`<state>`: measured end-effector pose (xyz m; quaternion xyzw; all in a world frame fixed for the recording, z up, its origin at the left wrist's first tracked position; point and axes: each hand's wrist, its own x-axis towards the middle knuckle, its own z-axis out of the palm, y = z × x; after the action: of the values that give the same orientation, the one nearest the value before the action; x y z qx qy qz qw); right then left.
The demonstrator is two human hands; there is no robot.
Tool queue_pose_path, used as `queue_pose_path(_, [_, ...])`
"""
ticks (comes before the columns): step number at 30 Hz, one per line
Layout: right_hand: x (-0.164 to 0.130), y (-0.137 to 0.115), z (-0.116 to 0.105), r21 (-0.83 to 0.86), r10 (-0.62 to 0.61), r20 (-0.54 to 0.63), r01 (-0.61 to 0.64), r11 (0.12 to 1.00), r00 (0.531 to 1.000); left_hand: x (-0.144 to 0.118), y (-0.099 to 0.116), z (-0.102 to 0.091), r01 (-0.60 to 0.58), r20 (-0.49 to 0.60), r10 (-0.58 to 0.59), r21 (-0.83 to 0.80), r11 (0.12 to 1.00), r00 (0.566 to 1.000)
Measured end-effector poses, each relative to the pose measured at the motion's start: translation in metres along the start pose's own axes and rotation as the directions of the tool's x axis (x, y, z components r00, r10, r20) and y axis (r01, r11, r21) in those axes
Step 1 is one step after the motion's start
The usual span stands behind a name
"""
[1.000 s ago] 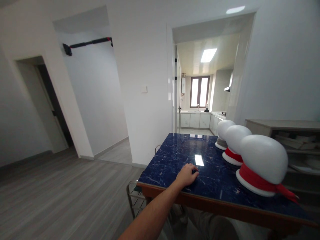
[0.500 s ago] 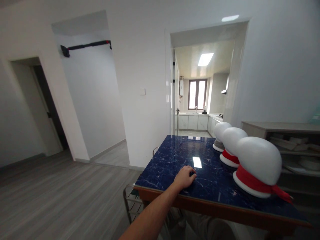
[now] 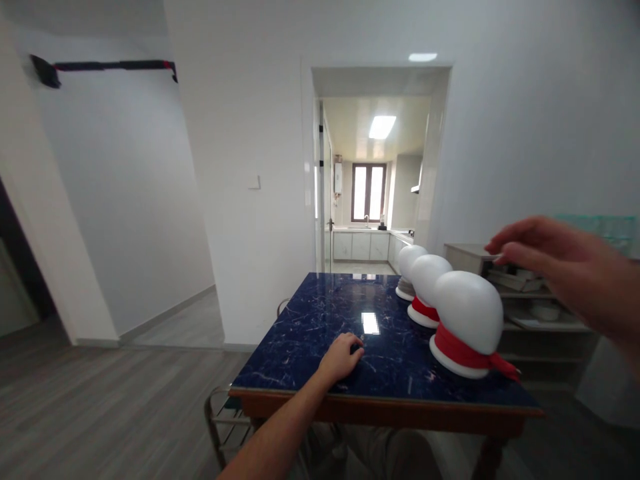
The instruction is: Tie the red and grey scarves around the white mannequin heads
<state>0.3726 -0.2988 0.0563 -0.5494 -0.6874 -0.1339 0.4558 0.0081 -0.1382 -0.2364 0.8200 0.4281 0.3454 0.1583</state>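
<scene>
My left hand (image 3: 342,356) rests on the blue marbled table (image 3: 305,333) near its front edge, fingers loosely curved and slightly apart, with nothing visible in it. At the right, my right hand (image 3: 555,257) is raised in the air, somewhat blurred, thumb and fingers a little apart and holding nothing that I can see. Nearest to it on the table stands a white head-shaped form (image 3: 469,310) with a red scarf (image 3: 463,348) tied around its lower part. Behind it are a second white form (image 3: 431,279) with a red band and a third (image 3: 412,260) with a grey band.
A shelf unit (image 3: 460,252) with dishes stands behind the table at the right. A metal-framed stool (image 3: 217,423) is by the table's left front corner. Beyond a doorway lies a kitchen with white cabinets (image 3: 360,245). Grey wood-look floor (image 3: 150,400) spreads on the left.
My right hand has come into view, raised at the right. The view has turned rightward, so the table and forms sit further left. My left hand stays on the table.
</scene>
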Motion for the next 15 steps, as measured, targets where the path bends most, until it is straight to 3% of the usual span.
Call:
queue_pose_path(3, [0.018,0.032,0.026,-0.171,-0.060,0.107,0.078,0.982,0.992,0.000,0.001,-0.001,0.013,0.002,-0.013,-0.008,1.000,1.000])
queue_pose_path(7, [0.028,0.099,0.069,-0.315,0.079,0.182,-0.018,0.949,0.980,0.000,0.002,-0.002,0.020,0.004,-0.020,-0.017,1.000,1.000])
queue_pose_path(11, [0.023,0.147,0.094,-0.298,0.217,0.256,-0.137,0.945,0.942,0.000,0.000,-0.002,0.020,0.001,-0.020,-0.017,1.000,1.000])
queue_pose_path(15, [0.015,0.162,0.105,-0.220,0.266,0.277,-0.208,0.953,0.923,0.001,-0.001,0.000,0.029,0.000,-0.029,-0.019,0.999,1.000])
